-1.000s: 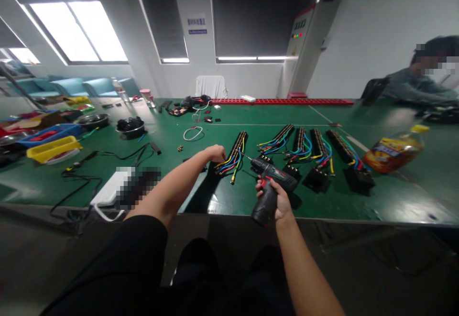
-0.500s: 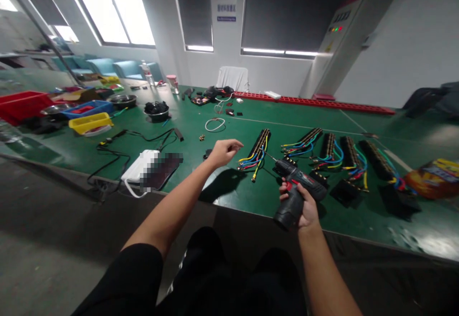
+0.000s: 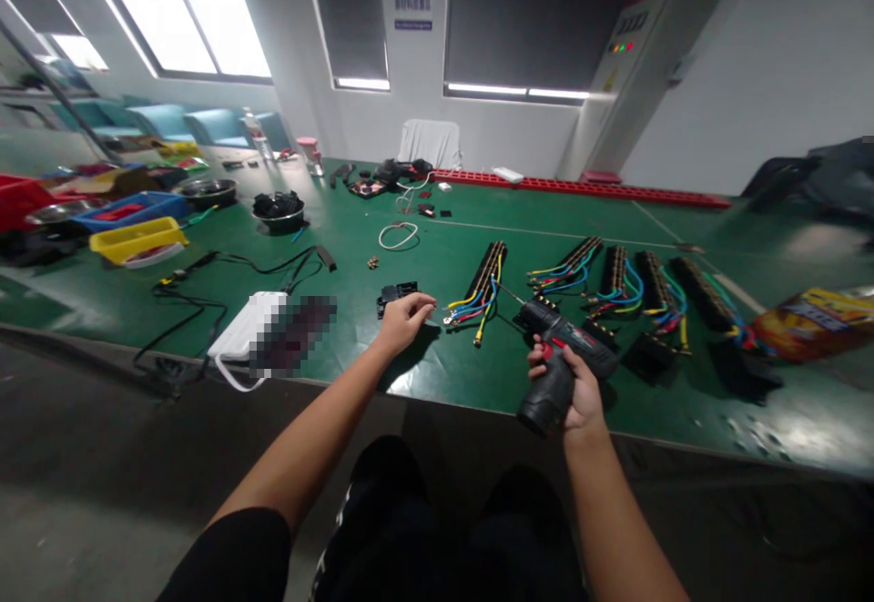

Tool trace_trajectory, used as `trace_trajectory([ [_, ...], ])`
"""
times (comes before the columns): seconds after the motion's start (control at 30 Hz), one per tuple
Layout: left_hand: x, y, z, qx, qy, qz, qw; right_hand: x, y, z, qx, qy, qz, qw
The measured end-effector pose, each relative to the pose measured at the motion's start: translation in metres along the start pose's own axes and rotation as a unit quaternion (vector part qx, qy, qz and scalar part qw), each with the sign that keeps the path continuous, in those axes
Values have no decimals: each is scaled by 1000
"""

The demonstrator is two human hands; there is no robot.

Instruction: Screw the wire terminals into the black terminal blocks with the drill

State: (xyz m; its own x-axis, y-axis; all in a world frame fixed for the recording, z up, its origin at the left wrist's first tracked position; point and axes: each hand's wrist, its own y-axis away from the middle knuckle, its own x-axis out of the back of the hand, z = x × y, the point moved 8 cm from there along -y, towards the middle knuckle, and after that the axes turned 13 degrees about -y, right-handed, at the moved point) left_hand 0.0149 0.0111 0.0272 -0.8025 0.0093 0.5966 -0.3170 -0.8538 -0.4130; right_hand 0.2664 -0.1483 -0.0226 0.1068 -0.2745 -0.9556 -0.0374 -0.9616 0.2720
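My right hand [image 3: 580, 397] is wrapped round the grip of a black and red cordless drill [image 3: 570, 356]. Its long thin bit points up and left, with the tip near a black and brass terminal strip [image 3: 486, 270]. Yellow, blue and red wires [image 3: 471, 306] spread from that strip's near end. To the left of the wires, my left hand [image 3: 402, 321] hovers low over the table, thumb and fingers drawn together; whatever they pinch, if anything, is too small to tell. Just behind this hand lies a black plastic part [image 3: 396, 294], partly covered by it.
Several similar wired strips [image 3: 614, 274] lie to the right, with black blocks [image 3: 648, 358] and a yellow snack bag [image 3: 816, 324] beyond. A white power bank [image 3: 247, 324], a cable [image 3: 198, 265], a bowl of black parts [image 3: 279, 210] and a yellow bin [image 3: 137, 239] stand left. Small brass pieces [image 3: 372, 262] lie mid-table.
My left hand has moved left and down, away from the wires and closer to the black plastic part. My right hand keeps the drill in nearly the same place. The view has shifted slightly.
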Motion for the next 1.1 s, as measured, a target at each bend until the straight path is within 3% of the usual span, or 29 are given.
trace_trajectory([
  [0.17, -2, -7, 17, -75, -95, 4, 993, 1, 0, 1, -3, -3, 2, 1000],
  [0.4, -15, -10, 18, -118, -105, 1, 987, 1, -1, 0, -8, -5, -9, 1000],
  [0.63, -15, -12, 8, -75, -105, 8, 992, 2, -2, 0, -3, -4, 1, 1000],
  [1.1, -21, -10, 17, -123, -147, -18, 981, 4, -3, -1, 3, 2, 3, 1000],
])
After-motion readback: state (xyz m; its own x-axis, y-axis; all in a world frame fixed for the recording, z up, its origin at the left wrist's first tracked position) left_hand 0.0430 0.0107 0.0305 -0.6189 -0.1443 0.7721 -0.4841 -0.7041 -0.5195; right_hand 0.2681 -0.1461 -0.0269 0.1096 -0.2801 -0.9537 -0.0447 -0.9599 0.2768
